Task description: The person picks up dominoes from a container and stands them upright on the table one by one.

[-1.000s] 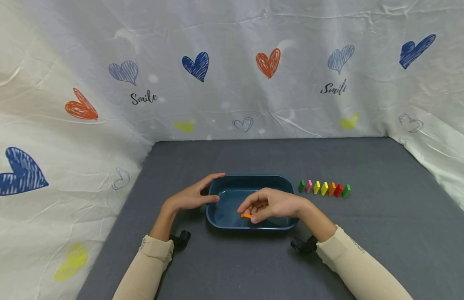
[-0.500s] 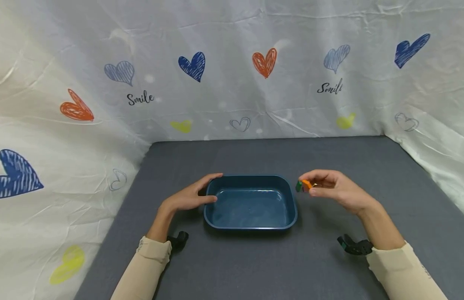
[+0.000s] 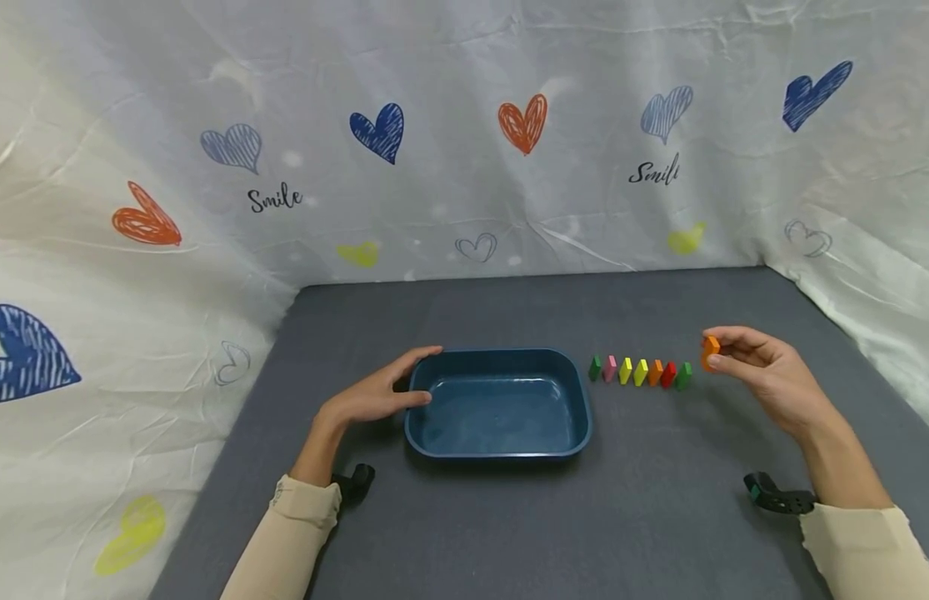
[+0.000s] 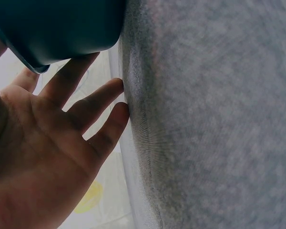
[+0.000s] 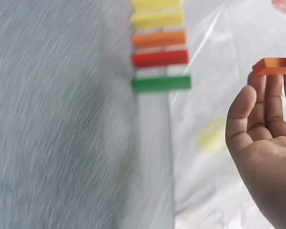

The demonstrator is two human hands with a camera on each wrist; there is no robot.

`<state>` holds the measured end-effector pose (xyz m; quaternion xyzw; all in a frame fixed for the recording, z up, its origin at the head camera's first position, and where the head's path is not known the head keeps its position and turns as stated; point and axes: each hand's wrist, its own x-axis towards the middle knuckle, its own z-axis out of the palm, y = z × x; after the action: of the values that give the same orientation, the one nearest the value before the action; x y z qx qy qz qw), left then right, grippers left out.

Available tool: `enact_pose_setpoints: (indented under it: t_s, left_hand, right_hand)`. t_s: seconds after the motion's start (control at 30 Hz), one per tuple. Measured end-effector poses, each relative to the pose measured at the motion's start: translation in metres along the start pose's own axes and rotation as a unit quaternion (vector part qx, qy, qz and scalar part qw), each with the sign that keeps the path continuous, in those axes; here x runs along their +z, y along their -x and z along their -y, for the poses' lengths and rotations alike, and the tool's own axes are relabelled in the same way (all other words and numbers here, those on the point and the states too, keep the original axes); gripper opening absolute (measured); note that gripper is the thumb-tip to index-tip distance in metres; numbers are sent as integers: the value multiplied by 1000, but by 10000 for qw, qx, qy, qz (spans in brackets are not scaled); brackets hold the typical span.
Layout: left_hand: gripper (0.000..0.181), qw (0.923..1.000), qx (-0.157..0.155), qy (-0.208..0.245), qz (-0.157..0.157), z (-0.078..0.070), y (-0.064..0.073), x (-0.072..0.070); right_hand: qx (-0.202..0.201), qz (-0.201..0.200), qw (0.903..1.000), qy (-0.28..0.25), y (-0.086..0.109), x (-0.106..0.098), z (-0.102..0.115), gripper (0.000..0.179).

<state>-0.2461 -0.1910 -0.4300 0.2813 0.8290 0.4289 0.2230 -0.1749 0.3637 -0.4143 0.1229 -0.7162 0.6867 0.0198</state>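
My right hand [image 3: 779,383] pinches an orange domino block [image 3: 710,352] between thumb and fingertips, upright and just above the table, right of a row of standing dominoes. That row runs from a green domino [image 3: 595,367] through pink, yellow, orange and red to another green domino [image 3: 684,376] at its right end. In the right wrist view the held block [image 5: 272,66] is partly cut off by the frame edge. My left hand [image 3: 374,396] holds the left side of a blue plastic tray [image 3: 501,456], thumb over the rim; in the left wrist view, fingers [image 4: 69,81] spread along its outer wall.
A grey cloth-covered table [image 3: 509,533] carries everything. A white curtain [image 3: 434,192] printed with hearts hangs at the back and both sides. The tray's right wall stands close to the row's left end. Black straps with wrist cameras [image 3: 779,497] sit on both wrists.
My right hand has carried the orange domino rightward, out from over the tray and past the row to beyond its right end. My left hand has stayed on the tray.
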Motion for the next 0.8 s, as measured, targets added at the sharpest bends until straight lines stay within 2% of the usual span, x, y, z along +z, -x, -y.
enact_pose_setpoints:
  t_s: [0.1,0.17,0.27,0.37,0.57,0.8]
  left_hand:
    - [75,10000,16,-6,3,0,0,0]
    - [74,10000,27,-10,6,0,-1,-1]
    - [74,10000,25,6,4,1,-1,-1]
    - [74,10000,31,23,-6,1,-1,-1]
    - [74,10000,83,39,-5,2,-2,-1]
    - [74,9999,94,38,-11,4,-3,0]
  right_hand:
    - [316,-206,9975,595,2,-8,-6,31]
    - [556,-190,9919,1127,3,-14,-10,31]
    - [950,-61,9761,1956,2,-19,-16,35]
    - [1265,75,9598,2504,-1,-22,-21,43]
    - [1600,243,9443,2867,-7,-21,-26,50]
    - [1620,373,9376,3054,-10,-19,-31,50]
